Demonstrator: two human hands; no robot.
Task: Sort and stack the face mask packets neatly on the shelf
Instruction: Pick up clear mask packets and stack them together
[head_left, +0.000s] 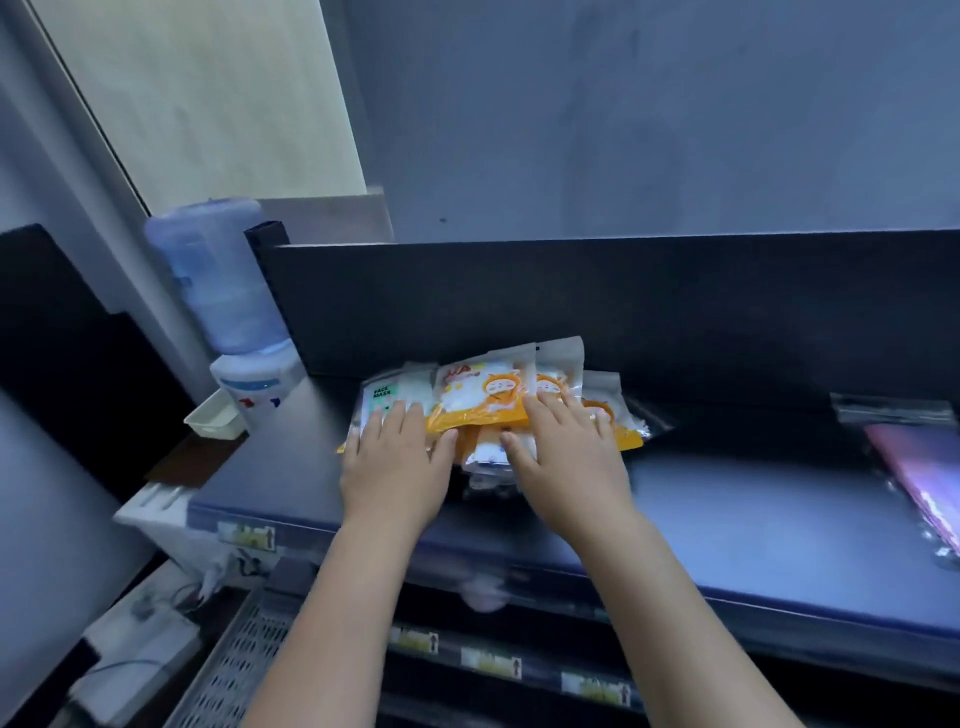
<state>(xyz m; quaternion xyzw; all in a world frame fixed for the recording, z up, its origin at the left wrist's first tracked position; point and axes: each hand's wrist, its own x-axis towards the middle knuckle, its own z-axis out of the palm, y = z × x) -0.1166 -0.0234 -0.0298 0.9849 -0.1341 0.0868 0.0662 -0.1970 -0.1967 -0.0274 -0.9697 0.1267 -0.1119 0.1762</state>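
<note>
From my feed, both bare forearms reach forward and slightly inward over the front edge of the top shelf, palms down. My left hand lies flat on the left end of the pile of face mask packets. Its fingers are straight and close together, and their tips rest on a white packet with a teal "FACE MASK" label. It grips nothing.

My right hand is also flat and relaxed. Its fingers are spread across the lower right part of the orange cartoon-printed packet that sits on top, and its thumb points left toward the other hand. It presses down rather than grasping. The two hands are close but do not touch, and a strip of white packets shows in the gap between them.

The pile sits left of centre on the shelf, against the dark back panel. The packets are fanned out and overlap unevenly, and more orange ones poke out to the right. A pink packet in clear wrap lies well apart at the shelf's right end.

To the left, past the shelf, a water dispenser carries a blue bottle, with a small white tray beside its base. Yellowish price labels line the edges of the lower shelves. The picture is slightly blurred.
</note>
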